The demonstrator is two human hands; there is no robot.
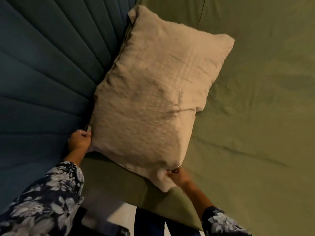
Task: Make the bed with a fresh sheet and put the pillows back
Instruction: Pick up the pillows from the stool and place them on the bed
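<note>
A beige pillow [153, 92] lies on the olive-green sheet [255, 116] of the bed, its long side against the dark teal padded headboard [42, 74]. My left hand [79, 139] grips the pillow's near left corner beside the headboard. My right hand [176, 174] pinches the near right corner, where the cloth bunches. The sheet is spread over the mattress with light creases.
The mattress corner [153, 201] points toward me, with pale floor [122, 213] below it. A dark object [102, 227] stands by the bed at the bottom edge. My legs show under the mattress corner.
</note>
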